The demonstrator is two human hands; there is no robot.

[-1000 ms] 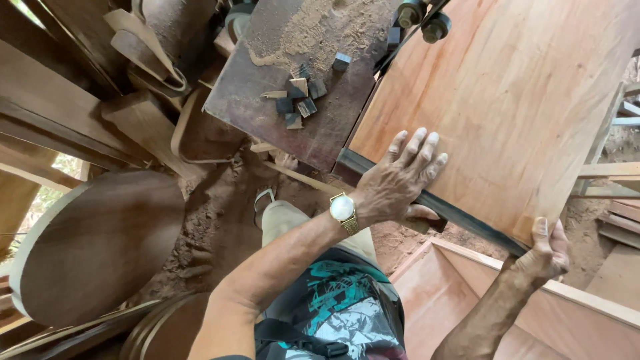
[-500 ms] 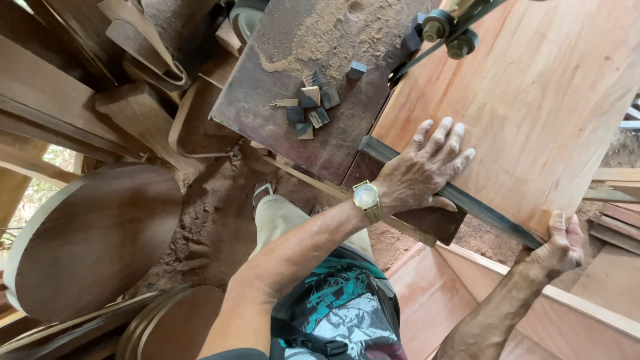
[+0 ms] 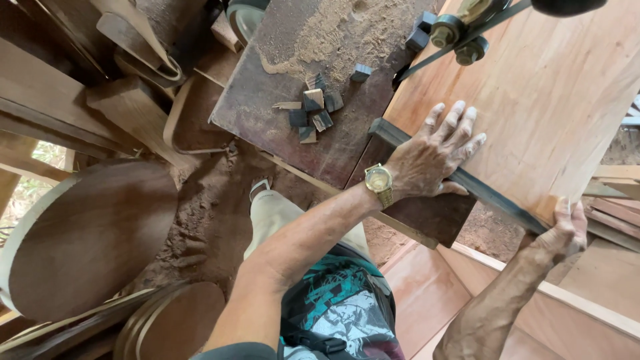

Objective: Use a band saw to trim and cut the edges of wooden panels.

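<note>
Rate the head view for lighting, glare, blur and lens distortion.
Head view: soft, even daylight, no harsh glare; the wooden board looks bright but keeps its grain. Left hand and right hand are sharp, with only faint shadows under the fingers. Daylight at the far left edge is washed out. Wide-angle stretch bends the round wooden panel and the forearms near the edges.

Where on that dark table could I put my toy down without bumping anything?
The near corner of the dark table, below the small wood blocks, is bare. Sawdust covers the far part. By the left hand on the big board it is crowded.
</note>
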